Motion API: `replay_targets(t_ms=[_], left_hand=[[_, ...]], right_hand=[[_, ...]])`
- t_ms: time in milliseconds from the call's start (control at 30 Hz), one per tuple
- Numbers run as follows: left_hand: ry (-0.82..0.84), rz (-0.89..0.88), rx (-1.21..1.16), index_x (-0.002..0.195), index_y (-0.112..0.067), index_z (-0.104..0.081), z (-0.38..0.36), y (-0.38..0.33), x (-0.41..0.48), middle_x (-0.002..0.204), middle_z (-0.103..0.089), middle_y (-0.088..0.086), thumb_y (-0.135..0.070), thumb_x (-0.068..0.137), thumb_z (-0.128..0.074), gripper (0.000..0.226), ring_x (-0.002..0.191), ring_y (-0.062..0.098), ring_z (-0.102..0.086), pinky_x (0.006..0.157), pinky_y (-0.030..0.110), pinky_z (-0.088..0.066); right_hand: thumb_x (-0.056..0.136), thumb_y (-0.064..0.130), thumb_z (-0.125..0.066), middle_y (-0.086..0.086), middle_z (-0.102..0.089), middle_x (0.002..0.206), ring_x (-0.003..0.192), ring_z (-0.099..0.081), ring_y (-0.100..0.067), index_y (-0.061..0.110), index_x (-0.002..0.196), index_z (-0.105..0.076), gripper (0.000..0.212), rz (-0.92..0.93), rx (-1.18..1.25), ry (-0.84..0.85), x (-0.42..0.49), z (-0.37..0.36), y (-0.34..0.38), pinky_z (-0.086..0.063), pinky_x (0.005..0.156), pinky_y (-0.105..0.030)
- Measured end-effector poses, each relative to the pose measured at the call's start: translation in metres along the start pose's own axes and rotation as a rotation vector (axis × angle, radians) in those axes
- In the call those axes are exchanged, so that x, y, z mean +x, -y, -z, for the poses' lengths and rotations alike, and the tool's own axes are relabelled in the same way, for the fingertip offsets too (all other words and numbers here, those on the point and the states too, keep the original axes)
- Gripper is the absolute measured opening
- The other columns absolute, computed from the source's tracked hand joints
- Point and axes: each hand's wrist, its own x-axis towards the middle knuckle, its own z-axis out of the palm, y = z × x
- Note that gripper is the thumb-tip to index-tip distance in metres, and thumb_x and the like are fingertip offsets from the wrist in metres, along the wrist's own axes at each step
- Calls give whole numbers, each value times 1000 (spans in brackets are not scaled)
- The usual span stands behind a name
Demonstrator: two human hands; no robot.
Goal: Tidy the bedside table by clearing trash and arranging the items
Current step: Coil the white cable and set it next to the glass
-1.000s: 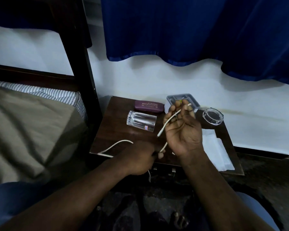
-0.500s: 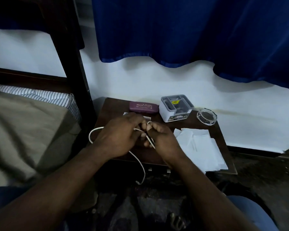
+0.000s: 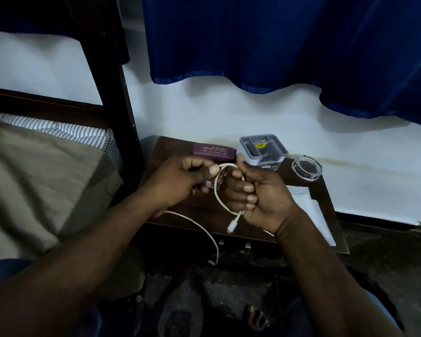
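Observation:
A white cable loops between my two hands above the dark wooden bedside table. My right hand is fisted around the loop, and a connector end sticks out below it. My left hand pinches the cable just left of it, and the other end trails down past the table's front edge. On the table's back edge lie a maroon case, a grey box and a clear glass ashtray. White paper lies at the right. A clear tumbler is mostly hidden behind my hands.
A bed with a beige blanket and a striped mattress stands at the left, behind a dark bedpost. A blue curtain hangs over the white wall. Dark floor lies below the table.
My hands came together over the table and gathered the cable into a loop. The right hand, open and raised a second ago, is now fisted around the cable.

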Motion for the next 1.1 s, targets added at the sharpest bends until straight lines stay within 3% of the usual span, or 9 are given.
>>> replay_targets(t_ms=[67,200,433,600,767,867,933,1000,1100], left_hand=[[-17,51,-89,101,-11,-77,-1,0,-1,79,-76,-1,-25,99,-65,19,59,8,-62,53,22,-40],[-6,132,-186,91,-18,-79,-9,-3,-6,79,-72,2,-29,98,-65,19,52,7,-54,47,19,-32],[-224,160,-229,77,-19,-69,-4,-4,1,61,-55,-8,-25,103,-60,28,47,5,-39,40,16,-28],[-108,235,-330,72,-25,-79,-4,-3,-1,64,-65,-5,-13,102,-56,40,46,6,-47,42,16,-30],[-43,314,-332,86,-21,-74,-8,4,-3,73,-68,-1,-13,104,-52,29,47,7,-52,42,16,-35],[-6,327,-218,98,-22,-71,-13,6,-6,70,-69,-3,-15,105,-52,21,49,9,-57,43,16,-37],[32,301,35,101,-20,-69,-17,9,-9,70,-71,-2,-13,104,-49,21,50,11,-61,43,17,-39],[53,281,205,98,-19,-70,-24,15,-13,71,-72,4,-14,105,-48,24,49,13,-60,43,18,-42],[108,312,235,89,-28,-66,-35,22,-19,75,-71,8,-29,107,-52,23,48,15,-59,43,19,-43]], right_hand=[[109,39,-39,8,-30,48,42,-12,-7,16,75,-47,42,29,67,-14,2,0,1,-17,37,-18],[109,43,-40,7,-30,49,36,-23,-4,17,74,-47,44,88,80,-94,9,-2,-4,-14,41,-20],[107,34,-46,7,-39,56,42,-36,-5,13,84,-59,35,91,166,-88,20,-12,-16,-31,41,-17],[103,27,-43,9,-37,51,38,-29,-3,15,82,-52,26,115,383,28,18,-10,-10,-20,44,-15],[113,31,-29,9,-42,55,44,-30,-4,15,83,-55,42,196,520,67,19,-8,-9,-27,48,-15],[113,31,-30,9,-45,59,48,-39,-4,14,82,-57,44,258,584,62,20,-7,-8,-31,53,-15],[113,29,-29,9,-47,62,50,-42,-4,14,82,-57,44,309,621,26,20,-6,-6,-30,58,-14],[113,26,-31,8,-49,65,50,-46,-5,14,83,-57,41,360,643,-28,20,-6,-7,-34,61,-15],[112,24,-37,6,-55,69,57,-54,-8,14,84,-58,36,427,651,-103,21,-9,-10,-37,71,-22]])
